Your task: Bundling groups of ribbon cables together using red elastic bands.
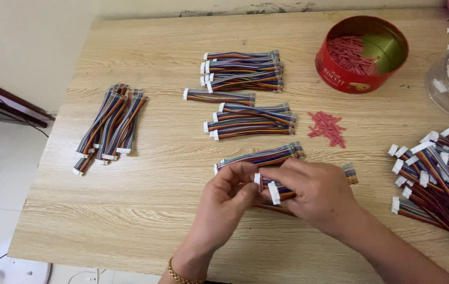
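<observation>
Wood-grain table (145, 210) fills the view, its left edge dropping to pale floor — bare board lies near the front-left corner. Both hands meet near the front edge: right hand (316, 192) closed around a ribbon-cable bundle (282, 192), left hand (230, 197) pinching its white connector end (274, 192).

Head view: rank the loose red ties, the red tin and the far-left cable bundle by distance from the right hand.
From the right hand:
1. Loose red ties, just above it.
2. Red tin, top right.
3. Far-left cable bundle, across the table.
</observation>
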